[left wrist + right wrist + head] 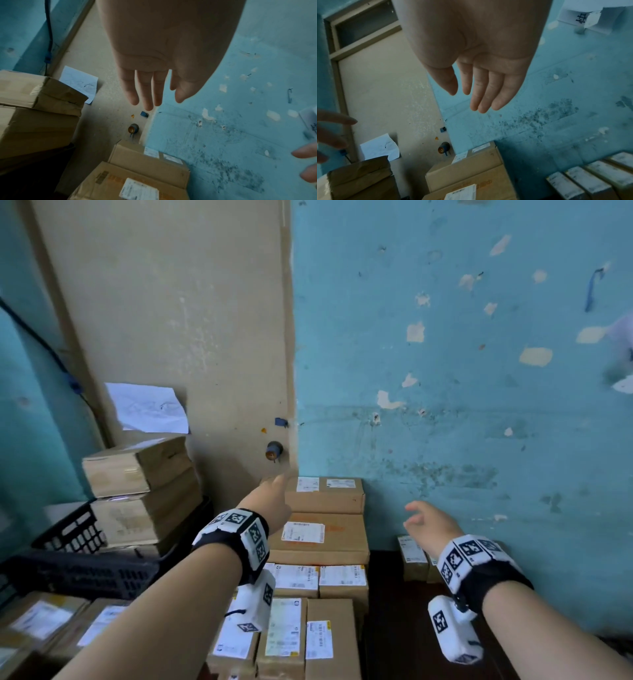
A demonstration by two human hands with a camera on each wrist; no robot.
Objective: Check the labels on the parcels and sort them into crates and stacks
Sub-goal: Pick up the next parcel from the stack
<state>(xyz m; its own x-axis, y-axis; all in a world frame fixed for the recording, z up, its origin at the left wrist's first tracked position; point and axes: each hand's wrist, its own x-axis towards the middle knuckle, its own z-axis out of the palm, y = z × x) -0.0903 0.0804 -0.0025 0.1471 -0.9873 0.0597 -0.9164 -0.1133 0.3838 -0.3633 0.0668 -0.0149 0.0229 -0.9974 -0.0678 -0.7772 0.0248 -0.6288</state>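
Observation:
Brown cardboard parcels with white labels are stacked against the blue wall: a top parcel (325, 494), a wider one (320, 537) below it, and several small ones (308, 577) in front. My left hand (270, 501) hovers over the top parcel's left end, fingers straight, holding nothing; the left wrist view shows its fingers (147, 92) spread above the parcels (147, 159). My right hand (428, 522) hangs in the air to the right of the stack, empty, fingers (481, 94) relaxed.
Two large boxes (144, 487) stand stacked at the left on black plastic crates (75, 559). More labelled parcels (48, 621) lie at bottom left, and a row of small ones (590, 178) at the right by the wall. A beige door (171, 320) with a knob (274, 450) is behind.

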